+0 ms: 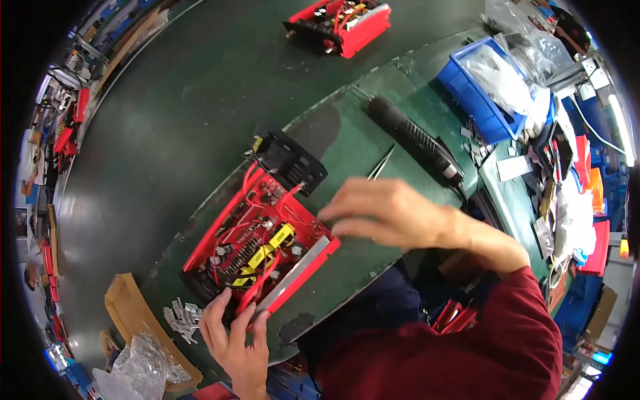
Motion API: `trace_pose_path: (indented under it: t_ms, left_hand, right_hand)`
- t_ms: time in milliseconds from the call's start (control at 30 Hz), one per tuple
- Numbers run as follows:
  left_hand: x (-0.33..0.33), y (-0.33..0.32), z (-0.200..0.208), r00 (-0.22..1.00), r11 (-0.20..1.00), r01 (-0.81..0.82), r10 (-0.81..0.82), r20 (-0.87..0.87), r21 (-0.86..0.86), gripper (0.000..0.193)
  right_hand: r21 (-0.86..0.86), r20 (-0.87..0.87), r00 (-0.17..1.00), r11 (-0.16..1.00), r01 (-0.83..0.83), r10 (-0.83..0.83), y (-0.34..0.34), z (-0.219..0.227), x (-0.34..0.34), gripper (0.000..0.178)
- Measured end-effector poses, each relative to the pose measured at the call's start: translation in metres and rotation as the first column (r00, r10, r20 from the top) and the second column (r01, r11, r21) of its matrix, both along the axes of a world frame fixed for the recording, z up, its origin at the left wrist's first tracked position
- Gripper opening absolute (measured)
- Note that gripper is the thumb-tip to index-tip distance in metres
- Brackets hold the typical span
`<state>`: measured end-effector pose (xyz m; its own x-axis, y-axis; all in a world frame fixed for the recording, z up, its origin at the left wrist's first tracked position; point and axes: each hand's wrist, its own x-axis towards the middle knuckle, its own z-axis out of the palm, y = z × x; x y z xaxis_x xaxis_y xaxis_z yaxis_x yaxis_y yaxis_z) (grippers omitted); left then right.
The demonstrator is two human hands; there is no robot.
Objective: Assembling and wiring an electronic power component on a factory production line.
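Note:
An uncovered red metal case [300, 270] holds a circuit board with red wires, yellow-taped parts [261, 257] and silver capacitors; it looks like a power inverter. Its black end panel [288, 160] leans away from the far end, joined to it by red wires. My left hand [237, 343] grips the near end of the case, its fingertips over the corner and the red wires there. By the right wall of the case, my right hand [383, 213] hovers slightly blurred, fingers bent and a gap between thumb and fingers. Nothing shows in it.
Right of the case lie tweezers [381, 162] and a black corded hand tool [413, 140]. A blue bin [477, 93] with plastic bags stands behind. Another opened red case [343, 27] sits far off. Small metal pieces [182, 319] and a cardboard tray [127, 297] are at left.

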<state>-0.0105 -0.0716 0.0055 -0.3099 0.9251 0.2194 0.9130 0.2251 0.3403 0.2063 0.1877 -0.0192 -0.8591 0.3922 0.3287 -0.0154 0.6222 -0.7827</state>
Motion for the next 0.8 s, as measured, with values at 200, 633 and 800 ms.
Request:
trace_pose_path:
  t_ms: [200,633,800]
  left_hand:
    - [0.0,0.014,-0.004,0.996,0.998,0.059,-0.058,-0.068,0.012,0.023]
    - [0.011,0.059,-0.016,0.976,0.971,0.216,-0.219,0.011,0.101,0.022]
    - [0.008,0.062,-0.022,0.977,0.973,0.205,-0.21,0.035,0.11,0.018]
  right_hand:
    - [0.045,0.26,0.866,0.902,0.43,-0.426,0.01,-0.001,0.05,0.015]
    - [0.121,0.499,0.788,0.929,0.349,-0.361,-0.054,-0.019,0.037,0.019]
    - [0.068,0.431,0.828,0.928,0.365,-0.358,-0.064,-0.016,0.035,0.021]
